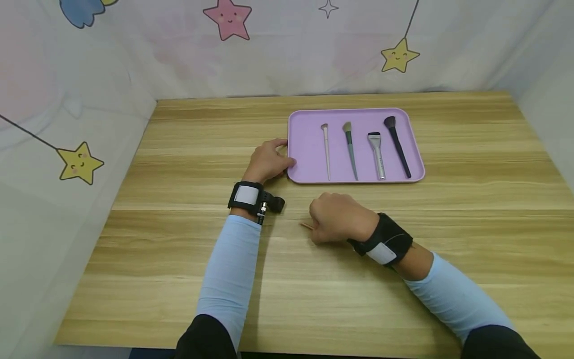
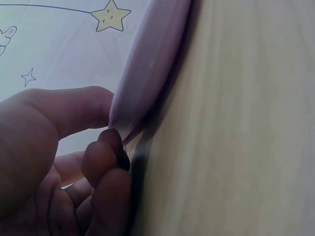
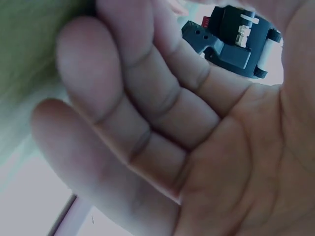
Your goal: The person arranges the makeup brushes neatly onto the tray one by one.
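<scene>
My left hand (image 1: 269, 162) grips the left end of a lilac tray (image 1: 309, 172). In the left wrist view, the tray's rim (image 2: 147, 64) lies between thumb and fingers and appears slightly raised off the table. Four makeup brushes lie side by side in it: a thin white one (image 1: 328, 154), a green-handled one (image 1: 351, 149), a flat silver-handled one (image 1: 377, 154) and a black one (image 1: 398, 144). Near the tray's front edge, my right hand (image 1: 338, 219) pinches a thin brown stick (image 1: 307, 226) low over the table. Only its tip shows; the right wrist view shows curled fingers (image 3: 93, 64), the stick hidden.
The wooden table (image 1: 179, 224) extends around the tray on all sides. Behind it hangs a pale cloth (image 1: 287, 65) printed with stars. Wrist straps carry small cameras; the left one (image 1: 274, 203) juts toward the tray.
</scene>
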Demonstrator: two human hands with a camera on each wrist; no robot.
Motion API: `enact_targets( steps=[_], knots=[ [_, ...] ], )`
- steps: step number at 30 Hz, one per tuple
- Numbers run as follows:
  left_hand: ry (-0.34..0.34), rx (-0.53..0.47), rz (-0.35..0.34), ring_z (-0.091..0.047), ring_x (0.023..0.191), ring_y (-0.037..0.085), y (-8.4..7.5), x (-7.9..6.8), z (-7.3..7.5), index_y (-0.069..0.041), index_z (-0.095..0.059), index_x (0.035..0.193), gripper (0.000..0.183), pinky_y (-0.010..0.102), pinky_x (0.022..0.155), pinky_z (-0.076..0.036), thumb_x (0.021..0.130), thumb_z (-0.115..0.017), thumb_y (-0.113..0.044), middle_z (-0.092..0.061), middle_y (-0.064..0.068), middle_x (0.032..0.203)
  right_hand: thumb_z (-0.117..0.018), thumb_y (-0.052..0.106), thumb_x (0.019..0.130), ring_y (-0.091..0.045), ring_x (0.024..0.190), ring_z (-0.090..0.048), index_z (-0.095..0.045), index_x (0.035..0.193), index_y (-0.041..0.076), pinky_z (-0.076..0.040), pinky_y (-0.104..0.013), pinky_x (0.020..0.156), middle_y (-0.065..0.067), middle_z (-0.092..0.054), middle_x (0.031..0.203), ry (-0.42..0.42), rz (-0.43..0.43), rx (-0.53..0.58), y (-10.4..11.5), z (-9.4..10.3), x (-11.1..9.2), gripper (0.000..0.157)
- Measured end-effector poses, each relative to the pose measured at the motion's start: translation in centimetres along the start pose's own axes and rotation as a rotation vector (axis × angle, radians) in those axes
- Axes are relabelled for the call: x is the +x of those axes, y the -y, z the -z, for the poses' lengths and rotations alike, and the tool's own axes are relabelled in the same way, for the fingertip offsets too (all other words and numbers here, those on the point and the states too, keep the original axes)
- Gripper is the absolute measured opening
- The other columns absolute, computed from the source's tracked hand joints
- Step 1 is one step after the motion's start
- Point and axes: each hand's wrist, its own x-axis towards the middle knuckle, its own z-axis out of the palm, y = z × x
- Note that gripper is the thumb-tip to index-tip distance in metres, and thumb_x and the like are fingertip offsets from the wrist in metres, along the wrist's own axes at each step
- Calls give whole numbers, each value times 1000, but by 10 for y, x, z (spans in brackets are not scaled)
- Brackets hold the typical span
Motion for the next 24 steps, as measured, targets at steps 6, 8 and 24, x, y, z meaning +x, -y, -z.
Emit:
enact_targets(
  steps=[6,8,24],
  knots=[
    [2,4,-1,-57,51,17,0,0,0,-21,-49,134,63,28,45,-41,75,-69,-30,-61,5,62,-62,22,61,-9,51,-47,-53,53,24,-41,-29,42,10,-51,54,-125,57,-12,-6,1,2,13],
    [2,7,-5,-57,51,17,1,1,0,-21,-49,134,63,28,46,-42,75,-69,-30,-61,5,62,-62,21,61,-9,51,-48,-53,55,23,-41,-29,43,10,-52,55,-148,66,-2,-7,2,2,11],
    [7,3,-6,-57,51,18,1,1,0,-20,-48,134,63,28,45,-42,75,-69,-29,-61,5,61,-66,18,69,-10,49,-49,-60,69,16,-44,-28,46,4,-57,60,-198,-13,156,-14,11,6,6]
  ],
)
